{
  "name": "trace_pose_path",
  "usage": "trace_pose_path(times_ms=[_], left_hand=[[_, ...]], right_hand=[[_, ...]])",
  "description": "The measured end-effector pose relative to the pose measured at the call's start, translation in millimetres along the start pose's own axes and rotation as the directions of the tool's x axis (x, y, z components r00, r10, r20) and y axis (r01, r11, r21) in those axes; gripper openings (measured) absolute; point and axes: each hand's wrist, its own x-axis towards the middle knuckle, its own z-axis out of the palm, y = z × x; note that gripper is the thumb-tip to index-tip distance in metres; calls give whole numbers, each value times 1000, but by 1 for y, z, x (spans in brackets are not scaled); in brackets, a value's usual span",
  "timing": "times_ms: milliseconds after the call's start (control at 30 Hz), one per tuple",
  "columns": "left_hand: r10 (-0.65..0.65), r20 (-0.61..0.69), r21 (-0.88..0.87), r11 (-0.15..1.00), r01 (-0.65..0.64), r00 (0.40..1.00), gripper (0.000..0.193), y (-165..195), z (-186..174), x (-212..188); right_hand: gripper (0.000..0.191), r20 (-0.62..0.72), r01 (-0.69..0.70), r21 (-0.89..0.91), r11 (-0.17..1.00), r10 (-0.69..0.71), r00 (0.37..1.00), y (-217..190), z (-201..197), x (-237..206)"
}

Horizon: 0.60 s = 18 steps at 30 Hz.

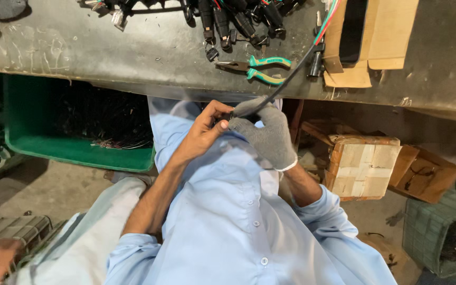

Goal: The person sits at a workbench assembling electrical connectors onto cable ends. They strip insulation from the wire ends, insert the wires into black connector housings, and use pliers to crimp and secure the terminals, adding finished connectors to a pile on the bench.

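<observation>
Hands pinch black cable (pixel 286 79) below workbench (pixel 133 53) edge: bare left hand (pixel 204 129) w/ fingertips closed, gloved right hand (pixel 267 134) gripping; pliers (pixel 257 67) on bench.

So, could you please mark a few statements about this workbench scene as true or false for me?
1. The right hand wears a grey knitted glove. True.
2. The left hand is gloved too. False: it is bare.
3. Both hands meet on the end of a black sheathed cable. True.
4. The green-handled pliers are held in the left hand. False: they lie untouched on the dark grey workbench.
5. The green plastic bin sits on top of the workbench. False: it stands below its edge.
</observation>
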Motion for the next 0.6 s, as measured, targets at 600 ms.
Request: trace_pose_path(times_ms=[600], left_hand=[[123,-219,329,943,-46,968,24,-4,21,-12]], right_hand=[[18,98,-312,136,940,300,949,17,27,14]])
